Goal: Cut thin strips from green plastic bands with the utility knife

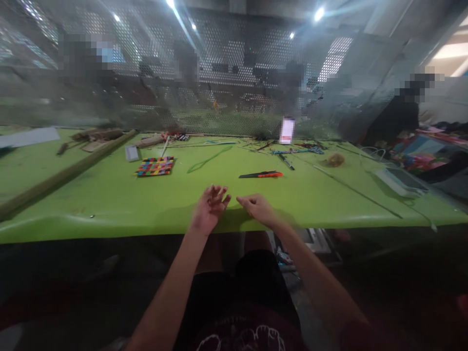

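Near edge of green surface, middle: left hand raised just above edge, fingers spread, holding nothing. Right hand just beside it, palm down, fingers loosely bent and pointing toward left hand, nothing seen pinched. Orange-and-black cutter lies flat beyond right hand, near, apart. Farther left: multicoloured woven mat; bamboo pole slanting toward left edge. Far edge: phone upright.

Light: ceiling lamps bright, streaky flare over mesh screen
Table: evenly lit, faint shadows
Under table: very dark
Blur: left hand fingers smeared, background soft
Edges: fisheye bending
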`<state>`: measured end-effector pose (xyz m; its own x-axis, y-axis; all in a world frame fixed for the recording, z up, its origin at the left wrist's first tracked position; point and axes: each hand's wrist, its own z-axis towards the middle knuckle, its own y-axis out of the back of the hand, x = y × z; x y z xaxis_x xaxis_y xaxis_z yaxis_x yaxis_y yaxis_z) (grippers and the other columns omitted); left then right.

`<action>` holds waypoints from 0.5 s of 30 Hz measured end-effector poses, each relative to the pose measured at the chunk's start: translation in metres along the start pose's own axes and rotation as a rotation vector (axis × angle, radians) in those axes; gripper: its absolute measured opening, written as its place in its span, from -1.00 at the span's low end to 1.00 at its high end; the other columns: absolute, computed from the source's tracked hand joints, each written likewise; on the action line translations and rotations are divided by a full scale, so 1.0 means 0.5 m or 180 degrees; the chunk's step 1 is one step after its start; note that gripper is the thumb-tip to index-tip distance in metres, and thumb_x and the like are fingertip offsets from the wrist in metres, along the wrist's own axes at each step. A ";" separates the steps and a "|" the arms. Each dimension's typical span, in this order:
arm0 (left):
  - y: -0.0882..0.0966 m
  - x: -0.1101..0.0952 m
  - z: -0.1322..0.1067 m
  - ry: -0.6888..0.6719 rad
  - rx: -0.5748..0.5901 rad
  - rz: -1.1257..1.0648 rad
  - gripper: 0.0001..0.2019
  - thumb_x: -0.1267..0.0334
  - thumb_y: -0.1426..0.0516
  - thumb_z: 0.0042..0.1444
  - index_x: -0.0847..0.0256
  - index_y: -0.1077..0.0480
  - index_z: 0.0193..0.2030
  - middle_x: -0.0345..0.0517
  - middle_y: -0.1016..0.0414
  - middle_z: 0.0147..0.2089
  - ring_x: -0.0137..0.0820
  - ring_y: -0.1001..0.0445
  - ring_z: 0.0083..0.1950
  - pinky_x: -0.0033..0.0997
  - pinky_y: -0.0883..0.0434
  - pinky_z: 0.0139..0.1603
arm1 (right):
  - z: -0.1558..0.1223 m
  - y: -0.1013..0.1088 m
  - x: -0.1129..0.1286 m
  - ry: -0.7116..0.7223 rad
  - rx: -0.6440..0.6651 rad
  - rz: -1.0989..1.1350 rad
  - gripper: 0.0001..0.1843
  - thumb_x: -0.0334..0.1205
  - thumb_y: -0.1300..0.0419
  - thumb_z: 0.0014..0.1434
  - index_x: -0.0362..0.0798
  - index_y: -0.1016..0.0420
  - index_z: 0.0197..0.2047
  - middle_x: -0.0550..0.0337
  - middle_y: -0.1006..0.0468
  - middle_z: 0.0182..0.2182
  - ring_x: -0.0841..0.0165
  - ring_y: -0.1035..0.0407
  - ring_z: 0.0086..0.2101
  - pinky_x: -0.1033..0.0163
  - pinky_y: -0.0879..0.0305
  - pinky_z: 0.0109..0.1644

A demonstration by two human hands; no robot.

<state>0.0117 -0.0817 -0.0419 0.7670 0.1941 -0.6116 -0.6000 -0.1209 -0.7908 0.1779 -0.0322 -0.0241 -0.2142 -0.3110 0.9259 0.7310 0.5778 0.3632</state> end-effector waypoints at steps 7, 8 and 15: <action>-0.039 0.003 -0.041 0.0096 -0.0421 -0.1261 -0.66 0.40 -0.08 0.34 0.21 -0.47 -0.48 -0.22 -0.51 -0.51 -0.45 -0.53 -0.31 -0.38 -0.49 -0.06 | -0.058 -0.021 0.023 0.0099 0.0935 0.2188 -0.39 0.26 -0.18 0.23 -0.12 -0.32 -0.55 0.32 -0.19 -0.57 0.58 -0.02 -0.61 0.39 0.06 -0.53; -0.045 0.000 -0.048 0.0053 -0.0365 -0.1267 -0.65 0.41 -0.07 0.35 0.22 -0.43 -0.50 -0.24 -0.46 -0.53 -0.50 -0.47 -0.40 -0.43 -0.48 -0.12 | -0.062 -0.025 0.028 0.0113 0.0728 0.2438 -0.44 0.22 -0.20 0.23 -0.12 -0.41 -0.50 0.29 -0.25 -0.52 0.57 -0.07 -0.59 0.39 0.03 -0.53; -0.062 0.009 -0.073 -0.0353 -0.0074 -0.0923 -0.63 0.45 -0.27 0.12 0.21 -0.19 -0.58 -0.36 -0.08 -0.63 -0.55 -0.23 -0.50 -0.48 -0.39 -0.30 | -0.043 -0.065 0.058 0.0689 -0.0715 0.3152 -0.65 0.05 -0.33 0.15 -0.06 -0.57 -0.46 0.16 -0.42 -0.29 0.42 -0.32 -0.24 0.24 -0.32 -0.04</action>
<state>0.0419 -0.1126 -0.0211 0.8751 0.3287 -0.3551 -0.3535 -0.0668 -0.9330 0.1620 -0.0763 -0.0110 0.6529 0.0844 0.7527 0.6250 0.5014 -0.5984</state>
